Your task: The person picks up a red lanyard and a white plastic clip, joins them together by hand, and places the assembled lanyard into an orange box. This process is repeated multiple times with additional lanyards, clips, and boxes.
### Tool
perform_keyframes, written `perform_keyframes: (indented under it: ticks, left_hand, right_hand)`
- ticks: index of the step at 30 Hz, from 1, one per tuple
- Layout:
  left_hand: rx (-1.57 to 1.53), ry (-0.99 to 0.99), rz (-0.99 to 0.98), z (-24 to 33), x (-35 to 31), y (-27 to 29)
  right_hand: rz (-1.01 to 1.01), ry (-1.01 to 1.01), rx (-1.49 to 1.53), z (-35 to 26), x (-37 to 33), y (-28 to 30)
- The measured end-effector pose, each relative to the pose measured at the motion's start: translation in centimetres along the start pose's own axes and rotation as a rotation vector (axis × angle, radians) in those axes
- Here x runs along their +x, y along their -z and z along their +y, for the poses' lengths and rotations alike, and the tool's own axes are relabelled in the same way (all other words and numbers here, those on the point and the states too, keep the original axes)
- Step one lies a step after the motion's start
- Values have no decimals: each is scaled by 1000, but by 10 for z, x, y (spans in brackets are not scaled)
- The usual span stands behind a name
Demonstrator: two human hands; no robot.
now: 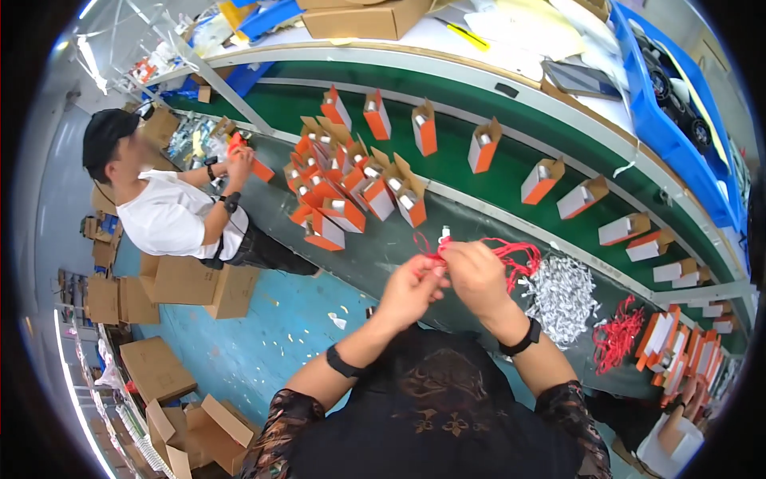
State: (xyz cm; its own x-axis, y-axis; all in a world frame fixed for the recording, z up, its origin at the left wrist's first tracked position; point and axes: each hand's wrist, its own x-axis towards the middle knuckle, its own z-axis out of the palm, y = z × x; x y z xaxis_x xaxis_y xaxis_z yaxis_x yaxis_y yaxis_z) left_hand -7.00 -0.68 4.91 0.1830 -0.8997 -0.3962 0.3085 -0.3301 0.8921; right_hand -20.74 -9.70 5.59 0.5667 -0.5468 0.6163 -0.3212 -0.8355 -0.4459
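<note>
While I follow this workplace remotely through the head camera, the wearer's two bare hands meet at centre, just above a dark desk (369,259). The left hand (407,291) comes in from below, its thumb and forefinger pressed together, seemingly pinching a red cord (520,249). The right hand (477,271) is close beside it, fingers pinching the same cord; its back hides part of that grip. Loops of the cord trail out beyond the right hand, and a thin loop shows to the left. A small white piece (444,232) appears just past the right fingertips; I cannot tell whether it is fastened to the cord.

To the right, on the desk, is a heap of silvery-white pieces (562,295), and beyond it a tangle of red cords (616,334). Open orange-and-white boxes (325,229) crowd together to the left, where a co-worker (171,215) in a white shirt handles something orange.

I judge the step in hand to be fine fingertip work on the cord near the white piece. As I read it, the next move calls for a firm left pinch, small right-hand adjustments and loops free of snags.
</note>
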Motion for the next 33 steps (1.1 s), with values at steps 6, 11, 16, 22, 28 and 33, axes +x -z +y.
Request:
perform_keyframes:
  ticks: [6,11,16,22,28,33]
  left_hand:
    - [550,-259,-91,44,23,72]
    - [-306,-89,-162,46,43,81]
    - [-653,-30,-78,65,64,114]
    - [-507,-17,-83,106,113,187]
    - [-110,-127,50,207,275,319]
    - [664,-79,346,265,430,422]
  right_hand:
    - [-848,-630,985,7,28,-9]
    - [-45,-749,1379,-22,63,-50]
    - [-61,200,-55,-32,109,-91]
    - [-243,214,-297,-58,163,-135]
    - [-264,1,-130,-48,155,-122]
    - [-225,-458,-337,-21,92,-98]
